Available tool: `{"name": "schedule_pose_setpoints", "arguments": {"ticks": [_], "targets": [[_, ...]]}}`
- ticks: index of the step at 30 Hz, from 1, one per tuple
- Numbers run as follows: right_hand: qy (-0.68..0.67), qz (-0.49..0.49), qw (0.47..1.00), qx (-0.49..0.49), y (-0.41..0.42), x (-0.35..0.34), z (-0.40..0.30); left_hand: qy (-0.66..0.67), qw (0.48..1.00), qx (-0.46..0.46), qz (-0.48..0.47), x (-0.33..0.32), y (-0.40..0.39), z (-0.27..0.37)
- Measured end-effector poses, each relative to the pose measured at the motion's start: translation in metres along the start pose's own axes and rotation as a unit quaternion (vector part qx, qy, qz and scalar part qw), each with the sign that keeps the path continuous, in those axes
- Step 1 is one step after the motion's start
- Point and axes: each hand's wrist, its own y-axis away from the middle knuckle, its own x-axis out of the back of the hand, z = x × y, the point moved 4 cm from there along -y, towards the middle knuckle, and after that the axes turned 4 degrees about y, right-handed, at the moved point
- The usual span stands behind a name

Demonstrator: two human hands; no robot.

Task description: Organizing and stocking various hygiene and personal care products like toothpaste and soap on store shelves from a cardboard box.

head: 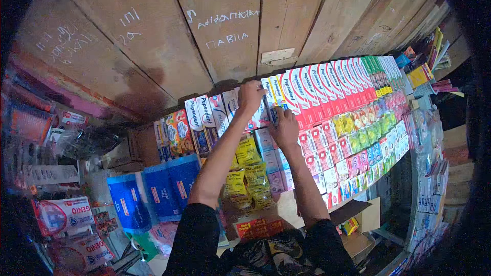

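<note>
A long row of upright Pepsodent toothpaste boxes stands along the wooden wall. My left hand reaches to the top of the row, its fingers at the upper end of a box beside the narrower Pepsodent boxes. Lower down, my right hand has its fingers on the lower part of a dark-ended box in the same row. Whether either hand grips a box cannot be told. Sensodyne boxes and two more Pepsodent boxes stand left of my left forearm.
Soap boxes lie in rows below the toothpaste. Yellow packets and blue packs are nearer me. An open cardboard box is at lower right. Plank wall rises behind; packaged goods fill the left.
</note>
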Motion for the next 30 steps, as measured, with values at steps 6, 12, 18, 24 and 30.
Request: {"name": "schedule_pose_setpoints", "arguments": {"ticks": [6, 12, 18, 24, 30], "targets": [[-0.006, -0.001, 1.0, -0.006, -0.003, -0.006, 0.0, -0.079, 0.98, 0.004, -0.181, 0.057, 0.004, -0.029], [0.01, 0.015, 1.0, 0.011, -0.006, -0.001, -0.01, -0.294, 0.889, 0.024, -0.349, 0.072, 0.042, -0.033], [-0.026, 0.038, 0.996, 0.078, -0.012, 0.006, -0.026, -0.332, 0.874, 0.043, -0.352, 0.078, 0.045, -0.026], [-0.088, 0.034, 0.993, 0.07, -0.013, 0.01, -0.02, -0.294, 0.904, -0.015, -0.311, 0.051, 0.031, -0.005], [-0.107, 0.114, 0.986, 0.064, -0.014, 0.025, -0.004, -0.368, 0.874, -0.067, -0.312, 0.005, 0.029, 0.004]]}}
